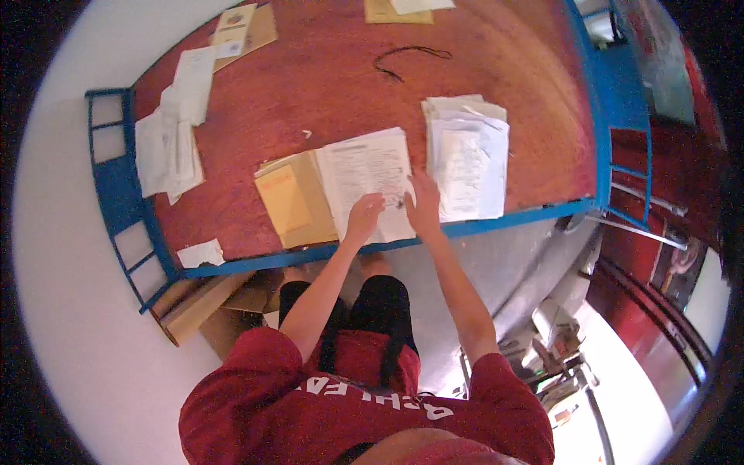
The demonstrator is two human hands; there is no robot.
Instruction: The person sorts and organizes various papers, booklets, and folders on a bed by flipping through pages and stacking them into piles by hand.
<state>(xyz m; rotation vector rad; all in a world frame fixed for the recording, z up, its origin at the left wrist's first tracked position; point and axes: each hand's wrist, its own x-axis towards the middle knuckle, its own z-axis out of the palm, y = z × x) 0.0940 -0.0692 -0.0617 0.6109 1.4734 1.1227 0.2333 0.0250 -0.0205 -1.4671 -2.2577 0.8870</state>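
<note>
Red tabletop [511, 70]: is filling much of the view, with a blue frame [122, 180] bordering it and a white wall [62, 217] rising on the left.
Printed sheets [356, 167]: are lying print-up by the near edge, between a yellow envelope [283, 201] and a paper stack [465, 167].
Brown cover [322, 218]: is showing under the envelope and beside the sheets; cannot tell whether it is joined to them.
Left hand [364, 218]: is lying over the lower part of the sheets, fingers bent toward the right; cannot tell whether it is pinching paper.
Right hand [422, 205]: is reaching along the sheets' right margin, close to the stack, fingers pointing away from the body; grip cannot be told.
Spacing of hands: are standing apart, a strip of print showing between them.
Risk, sheets: lower corners are sitting close to the rail, so a pull toward the body could, in my judgement, crease them or drag them over.
Risk, stack: its edges are fanning unevenly; a sideways brush of the right hand might mix pages.
Long axis, sheets: is running away from the body, far end leaning slightly left; print lines are running crosswise. Top of text: too blurred to tell.
</note>
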